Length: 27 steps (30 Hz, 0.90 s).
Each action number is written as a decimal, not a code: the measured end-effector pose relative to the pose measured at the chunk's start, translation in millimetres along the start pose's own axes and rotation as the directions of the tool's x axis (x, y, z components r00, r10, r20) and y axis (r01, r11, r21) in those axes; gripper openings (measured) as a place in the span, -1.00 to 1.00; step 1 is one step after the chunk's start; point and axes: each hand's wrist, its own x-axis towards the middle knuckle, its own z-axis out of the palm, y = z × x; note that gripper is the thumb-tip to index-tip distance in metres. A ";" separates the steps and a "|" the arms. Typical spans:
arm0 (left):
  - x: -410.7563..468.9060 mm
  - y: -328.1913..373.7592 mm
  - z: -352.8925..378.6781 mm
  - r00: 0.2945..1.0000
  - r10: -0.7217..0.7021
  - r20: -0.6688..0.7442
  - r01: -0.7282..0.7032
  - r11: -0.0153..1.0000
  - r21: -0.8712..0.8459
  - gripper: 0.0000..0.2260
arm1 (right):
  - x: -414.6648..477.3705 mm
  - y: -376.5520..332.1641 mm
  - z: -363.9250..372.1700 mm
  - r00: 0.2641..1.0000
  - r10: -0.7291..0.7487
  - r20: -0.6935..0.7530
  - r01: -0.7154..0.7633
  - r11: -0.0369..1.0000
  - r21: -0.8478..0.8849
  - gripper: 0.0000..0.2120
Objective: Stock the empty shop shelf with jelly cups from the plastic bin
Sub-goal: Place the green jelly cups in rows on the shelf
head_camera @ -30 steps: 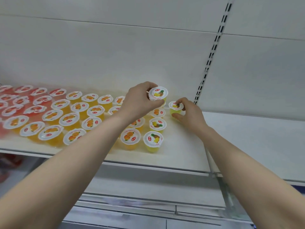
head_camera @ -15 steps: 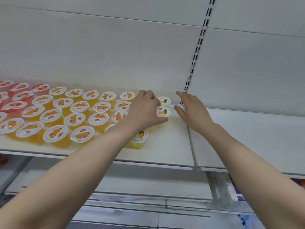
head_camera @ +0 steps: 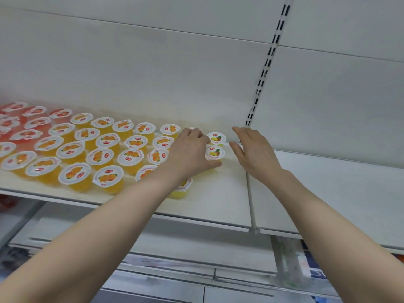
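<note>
1. White shelf (head_camera: 218, 204) and pale back panel (head_camera: 153, 73) fill the frame. Jelly cups (head_camera: 102, 156) stand in rows across the shelf's left and centre: red at far left, orange in the middle, pineapple by your hands.
2. Your left hand (head_camera: 192, 152) lies over the rightmost cups, fingers (head_camera: 194, 133) curled down and thumb against the front pineapple cup (head_camera: 215, 153). Whether the fingers grip a cup is hidden.
3. Your right hand (head_camera: 255, 152), centre right, is flat and empty, just beside that column.
4. Nudge the front cup into line with the rear pineapple cup (head_camera: 216, 138), lids level. Use your right palm as a stop so nothing tips.
</note>
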 end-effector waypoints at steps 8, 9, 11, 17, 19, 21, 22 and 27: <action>-19.3 -22.5 -30.6 0.994 0.000 -0.109 -0.003 1.000 -0.026 -0.55 | 13.0 -27.1 -17.8 0.988 -0.156 -0.018 0.155 0.987 -0.047 -0.47; -23.3 -27.6 -35.7 0.992 0.000 -0.125 -0.001 1.000 -0.004 -0.56 | 14.6 -32.8 -18.8 0.983 -0.181 -0.011 0.180 0.982 -0.054 -0.47; -32.9 -38.5 -47.8 0.990 -0.006 -0.141 0.010 0.999 0.033 -0.57 | 16.8 -45.9 -20.9 0.973 -0.233 0.004 0.232 0.970 -0.074 -0.48; -77.8 -83.9 -90.7 0.983 -0.038 -0.180 0.058 0.992 0.108 -0.58 | 26.4 -107.7 -30.3 0.932 -0.362 0.014 0.361 0.929 -0.079 -0.47; -98.0 -104.7 -105.6 0.977 -0.046 -0.208 0.076 0.987 0.140 -0.58 | 29.9 -137.9 -31.8 0.915 -0.403 0.019 0.403 0.913 -0.069 -0.46; -122.2 -129.1 -120.2 0.969 -0.053 -0.240 0.095 0.981 0.167 -0.58 | 32.6 -172.9 -30.4 0.892 -0.451 0.023 0.451 0.890 -0.059 -0.45; -136.0 -142.3 -127.9 0.965 -0.054 -0.256 0.102 0.978 0.180 -0.57 | 33.8 -191.7 -28.5 0.879 -0.477 0.014 0.477 0.877 -0.054 -0.46; -218.9 -217.3 -168.9 0.947 -0.113 -0.300 0.184 0.958 0.221 -0.55 | 33.9 -294.7 -11.6 0.811 -0.585 -0.027 0.584 0.811 -0.025 -0.48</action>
